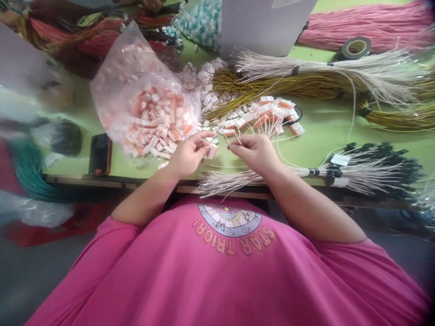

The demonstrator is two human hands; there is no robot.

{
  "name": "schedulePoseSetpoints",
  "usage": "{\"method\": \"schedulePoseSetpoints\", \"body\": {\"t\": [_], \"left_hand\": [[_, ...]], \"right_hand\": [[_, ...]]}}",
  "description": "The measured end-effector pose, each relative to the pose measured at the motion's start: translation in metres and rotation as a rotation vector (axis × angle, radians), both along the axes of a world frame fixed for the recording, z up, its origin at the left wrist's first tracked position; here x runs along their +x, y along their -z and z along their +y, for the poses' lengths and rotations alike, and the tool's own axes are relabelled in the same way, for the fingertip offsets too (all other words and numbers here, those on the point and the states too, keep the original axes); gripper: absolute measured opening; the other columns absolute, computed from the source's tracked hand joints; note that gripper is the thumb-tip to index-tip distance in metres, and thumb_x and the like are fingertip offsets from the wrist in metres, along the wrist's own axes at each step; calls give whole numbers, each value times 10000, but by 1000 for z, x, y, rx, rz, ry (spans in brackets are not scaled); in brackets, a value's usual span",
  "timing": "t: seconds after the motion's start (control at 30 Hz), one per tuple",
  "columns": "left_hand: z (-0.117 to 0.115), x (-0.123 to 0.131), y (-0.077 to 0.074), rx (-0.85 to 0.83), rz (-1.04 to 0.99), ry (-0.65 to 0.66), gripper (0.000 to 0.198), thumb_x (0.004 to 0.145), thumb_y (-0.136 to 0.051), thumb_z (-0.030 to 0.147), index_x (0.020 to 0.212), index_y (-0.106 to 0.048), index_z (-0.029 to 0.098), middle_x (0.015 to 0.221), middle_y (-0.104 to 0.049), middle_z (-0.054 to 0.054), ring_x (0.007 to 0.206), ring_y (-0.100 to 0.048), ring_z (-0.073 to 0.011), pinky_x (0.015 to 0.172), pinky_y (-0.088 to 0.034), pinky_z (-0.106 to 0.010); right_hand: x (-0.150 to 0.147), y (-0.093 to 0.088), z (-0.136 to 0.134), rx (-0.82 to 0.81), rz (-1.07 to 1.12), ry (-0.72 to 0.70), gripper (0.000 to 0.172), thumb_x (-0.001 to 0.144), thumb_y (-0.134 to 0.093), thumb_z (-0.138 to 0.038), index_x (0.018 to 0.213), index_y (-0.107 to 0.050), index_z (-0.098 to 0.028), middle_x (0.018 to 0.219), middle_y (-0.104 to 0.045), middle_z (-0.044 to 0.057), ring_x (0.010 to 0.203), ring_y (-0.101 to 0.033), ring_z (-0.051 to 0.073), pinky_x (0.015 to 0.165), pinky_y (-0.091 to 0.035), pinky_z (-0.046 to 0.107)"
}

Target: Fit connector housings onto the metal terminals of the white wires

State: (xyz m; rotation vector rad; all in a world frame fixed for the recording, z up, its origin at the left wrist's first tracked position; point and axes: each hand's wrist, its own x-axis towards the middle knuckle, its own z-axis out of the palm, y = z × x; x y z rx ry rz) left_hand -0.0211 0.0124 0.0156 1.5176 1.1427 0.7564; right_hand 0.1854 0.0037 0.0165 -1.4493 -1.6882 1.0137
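Between the thumb and fingers of my left hand (190, 154) is a small white and orange connector housing (212, 151). My right hand (254, 154) is just to its right, pinching the end of a thin wire; a small gap lies between the wire tip and the housing. Behind my hands sits a pile of white and orange housings with white wires (268, 113). Left of my left hand lies a clear plastic bag of loose housings (159, 117). Below my right wrist stretches a bundle of white wires (231, 181), with black connectors (380, 165) at its right end.
A dark phone (100, 155) lies near the table's front edge at left. Yellow wires (306, 86), white wires (340, 68) and pink wires (367, 27) cross the back right. A tape roll (355, 47) rests there. Blue-white connectors (202, 22) are piled behind, beside a grey box (261, 27).
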Motion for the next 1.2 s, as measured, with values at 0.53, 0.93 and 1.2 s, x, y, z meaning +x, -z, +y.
{"method": "schedulePoseSetpoints", "body": {"t": [0.53,0.93,1.2], "left_hand": [[3,10,17,-225,-235,21,273,740,-704,265,955,-634,112,790,-654,-43,686,-603,-106,718,-514,-279],[-2,17,17,-172,-143,-36,226,684,-740,257,862,-685,128,752,-685,-39,657,-607,-118,683,-520,-296],[-4,23,18,-226,-178,-8,249,663,-742,238,883,-698,131,736,-685,-33,658,-615,-115,678,-522,-285]], "right_hand": [[-9,6,-5,87,-250,-102,334,828,-481,-307,531,-377,-194,497,-344,-38,506,-303,85,520,-241,282],[-12,11,-5,86,-257,-168,217,817,-487,-287,637,-541,-179,579,-500,0,562,-404,106,568,-302,273],[-13,13,-6,104,-330,-112,193,807,-474,-246,623,-490,-189,562,-469,4,551,-392,112,536,-280,275]]}}
